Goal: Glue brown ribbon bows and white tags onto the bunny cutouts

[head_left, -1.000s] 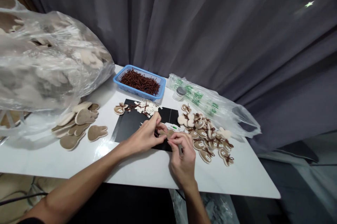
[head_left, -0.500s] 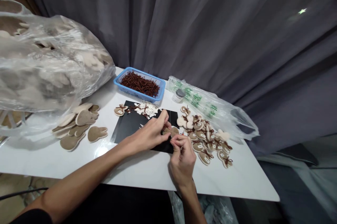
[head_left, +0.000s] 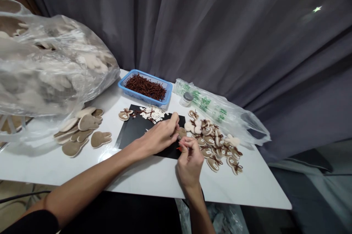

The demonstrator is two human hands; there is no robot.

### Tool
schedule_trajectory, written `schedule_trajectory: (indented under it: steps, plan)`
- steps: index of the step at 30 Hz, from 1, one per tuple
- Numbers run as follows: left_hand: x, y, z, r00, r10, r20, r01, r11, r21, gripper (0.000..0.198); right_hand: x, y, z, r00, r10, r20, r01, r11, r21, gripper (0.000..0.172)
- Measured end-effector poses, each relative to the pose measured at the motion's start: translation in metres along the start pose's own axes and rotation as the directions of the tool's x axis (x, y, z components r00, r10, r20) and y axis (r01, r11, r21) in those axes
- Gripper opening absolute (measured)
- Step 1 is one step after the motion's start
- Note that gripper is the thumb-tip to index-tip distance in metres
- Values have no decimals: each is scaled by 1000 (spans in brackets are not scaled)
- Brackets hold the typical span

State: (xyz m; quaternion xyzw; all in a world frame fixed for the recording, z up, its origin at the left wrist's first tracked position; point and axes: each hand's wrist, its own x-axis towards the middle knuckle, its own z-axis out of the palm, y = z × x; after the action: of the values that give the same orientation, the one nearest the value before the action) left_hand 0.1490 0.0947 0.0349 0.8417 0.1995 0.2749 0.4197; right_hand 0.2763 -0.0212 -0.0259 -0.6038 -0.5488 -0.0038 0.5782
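Observation:
Over the black mat (head_left: 134, 131), my left hand (head_left: 162, 136) is closed on a brown bunny-shaped fabric piece (head_left: 182, 132), mostly hidden by the fingers. My right hand (head_left: 190, 157) is pinched close against its near side, and a small red-orange thing (head_left: 180, 148) shows at the fingertips, too little of it to name. On the mat's far part lies a heap of small white labels (head_left: 156, 114). Just right of my hands are many bunny pieces (head_left: 209, 141) with brown bows and white labels, heaped on the white table (head_left: 154, 179).
A blue basket (head_left: 143, 99) of brown bows stands at the back, with a small grey-lidded jar (head_left: 186, 99) and a green-printed plastic bag (head_left: 220, 105) to its right. Plain bunny pieces (head_left: 88, 122) lie left, before a large stuffed clear bag (head_left: 55, 69). One bowed piece (head_left: 125, 114) sits by the mat.
The red-orange thing at my right fingertips shows more now. My left fingers have shifted slightly, and more of the bunny piece's round part is hidden. The things on the table stay put.

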Motion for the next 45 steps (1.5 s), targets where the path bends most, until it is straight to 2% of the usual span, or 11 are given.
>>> schedule_trajectory:
  steps: [6,10,15,19,22,26,32,35,37,39,45]
  plan:
    - [-4,-6,4,998,14,58,-14,1000,9,25,5,-7,-6,995,-45,87,46,999,-5,23]
    - [-9,-7,-5,991,32,129,-25,998,-54,28,33,-8,-14,971,-107,211,108,994,10,24]
    - [-15,-10,-15,988,15,153,9,988,-154,32,83,7,-23,899,-147,413,129,989,71,20]
    - [-17,-13,-19,989,-11,146,57,949,-310,36,103,16,-23,843,-166,511,130,986,105,17]
    - [-19,-13,-24,993,-45,105,83,916,-392,41,103,18,-21,843,-158,515,123,987,101,16]
    - [-21,-8,-28,994,-86,72,110,876,-470,48,90,18,-19,873,-127,471,94,991,92,18]
    - [-20,-6,-22,984,-177,19,152,773,-616,52,57,9,-16,955,-37,293,21,998,56,17]
    - [-19,-7,-18,978,-210,3,164,754,-636,53,43,-3,-16,971,-5,237,-3,999,37,14]
    - [-18,-9,-16,976,-218,6,174,763,-623,54,39,-12,-17,969,-65,237,69,998,-9,13]
    - [-17,-10,-13,973,-231,6,188,774,-605,56,38,-19,-18,950,-171,262,198,977,-78,16]
    - [-16,-17,-6,967,-255,-31,199,819,-539,56,43,-16,-19,826,-396,401,516,818,-256,25]
